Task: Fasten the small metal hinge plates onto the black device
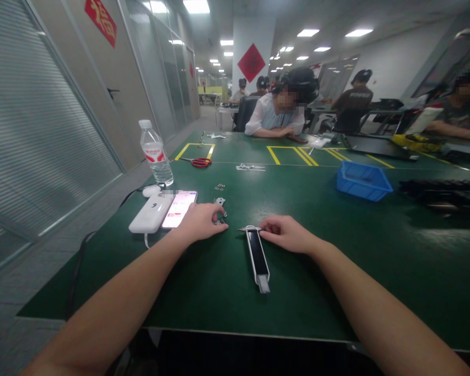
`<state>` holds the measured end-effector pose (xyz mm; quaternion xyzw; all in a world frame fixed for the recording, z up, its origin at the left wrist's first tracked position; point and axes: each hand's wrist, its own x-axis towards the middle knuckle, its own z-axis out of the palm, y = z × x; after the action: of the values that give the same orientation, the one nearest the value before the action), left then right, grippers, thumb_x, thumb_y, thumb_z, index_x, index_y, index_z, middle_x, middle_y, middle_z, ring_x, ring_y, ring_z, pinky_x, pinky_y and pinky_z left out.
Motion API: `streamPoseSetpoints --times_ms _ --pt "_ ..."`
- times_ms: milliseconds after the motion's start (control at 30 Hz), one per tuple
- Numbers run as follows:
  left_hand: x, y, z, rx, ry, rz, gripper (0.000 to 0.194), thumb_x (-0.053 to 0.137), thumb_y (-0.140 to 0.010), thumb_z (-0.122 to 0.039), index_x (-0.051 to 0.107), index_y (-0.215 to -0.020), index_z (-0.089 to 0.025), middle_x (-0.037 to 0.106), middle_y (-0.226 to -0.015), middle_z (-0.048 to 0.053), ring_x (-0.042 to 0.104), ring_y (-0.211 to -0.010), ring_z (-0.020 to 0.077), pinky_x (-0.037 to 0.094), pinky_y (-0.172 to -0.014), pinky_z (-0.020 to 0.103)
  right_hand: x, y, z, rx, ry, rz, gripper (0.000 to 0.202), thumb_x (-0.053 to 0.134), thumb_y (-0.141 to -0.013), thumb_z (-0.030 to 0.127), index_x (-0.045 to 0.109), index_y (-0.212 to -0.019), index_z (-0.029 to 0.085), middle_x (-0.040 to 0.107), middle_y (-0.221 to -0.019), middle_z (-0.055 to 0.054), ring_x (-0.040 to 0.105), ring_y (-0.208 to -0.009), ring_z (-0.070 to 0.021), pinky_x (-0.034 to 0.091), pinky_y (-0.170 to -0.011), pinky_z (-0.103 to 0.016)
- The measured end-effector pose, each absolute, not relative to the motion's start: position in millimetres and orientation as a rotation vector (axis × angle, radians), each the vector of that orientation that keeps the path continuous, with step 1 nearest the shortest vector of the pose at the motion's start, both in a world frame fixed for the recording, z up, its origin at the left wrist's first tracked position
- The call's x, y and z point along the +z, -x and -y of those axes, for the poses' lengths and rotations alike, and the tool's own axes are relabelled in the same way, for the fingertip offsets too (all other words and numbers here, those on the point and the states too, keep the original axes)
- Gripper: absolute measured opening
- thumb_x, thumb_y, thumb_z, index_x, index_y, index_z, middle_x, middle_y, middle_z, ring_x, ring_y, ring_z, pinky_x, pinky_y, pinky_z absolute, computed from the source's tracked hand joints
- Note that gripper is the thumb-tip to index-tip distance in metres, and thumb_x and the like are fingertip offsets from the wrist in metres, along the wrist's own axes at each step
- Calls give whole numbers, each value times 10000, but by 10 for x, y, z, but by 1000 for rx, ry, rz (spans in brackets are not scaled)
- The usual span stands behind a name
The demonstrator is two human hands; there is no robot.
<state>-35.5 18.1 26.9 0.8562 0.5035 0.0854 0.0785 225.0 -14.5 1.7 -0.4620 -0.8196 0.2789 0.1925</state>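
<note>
The right hand (285,233) is closed on a slim metal tool (243,229), gripped between thumb and curled fingers. The bare end points toward the left edge of the desk (305,308) and crosses the far end of a white device (257,253) with a dark screen. Contact between tool and device cannot be confirmed. Holding the tool by its right end presumably leaves the tip exposed and in sight.

The device lies flat between the forearms, its grey end toward the near edge; this position appears chosen for access by both hands.

The left hand (202,221) is spread, thumb and forefinger apart, beside small metal parts (220,201). Whether a fingertip touches one cannot be told. The parts are grouped, probably to keep them within reach.

A lit phone (179,210) sits just beside the left hand and would restrict travel toward the left edge. Behind it are a white power bank (149,213) and, near the left edge, a water bottle (155,155).

Farther out: loose pieces (219,187), red-handled scissors (201,162), and a blue bin (363,183) toward the right edge. A co-worker (274,116) leans on the far side.
</note>
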Motion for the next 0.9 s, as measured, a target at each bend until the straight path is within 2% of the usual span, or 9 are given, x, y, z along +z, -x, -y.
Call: streamPoseSetpoints --times_ms 100,200,367,900 --pt "260 366 -181 275 -2540 -1333 435 685 -724 -425 599 -1089 -205 630 -723 -27 595 -667 168 380 -616 252 30 -2243 152 783 1294 2295 189 544 -838 299 641 -872 142 528 -659 1 462 -575 -106 378 -564 -242" --pt "223 367 -188 301 -2539 -1097 528 713 -710 -414 551 -1169 -208 629 -749 -36 597 -682 147 402 -677 250 40 -2237 158 773 1300 2299 189 541 -839 296 646 -875 143 528 -655 4 459 -571 -103 373 -562 -240" --pt "163 330 -184 408 -2554 -938 451 704 -735 -367 567 -1133 -204 640 -828 -17 606 -768 147 408 -776 275 34 -2236 153 768 1297 2298 199 514 -857 277 659 -873 142 534 -650 0 456 -570 -102 370 -563 -240" --pt "99 248 -153 558 -2541 -833 290 679 -777 -300 609 -1029 -176 626 -982 55 580 -897 182 457 -810 315 14 -2232 145 698 1286 2317 185 503 -870 257 660 -872 159 587 -718 -21 496 -629 -121 392 -621 -255"
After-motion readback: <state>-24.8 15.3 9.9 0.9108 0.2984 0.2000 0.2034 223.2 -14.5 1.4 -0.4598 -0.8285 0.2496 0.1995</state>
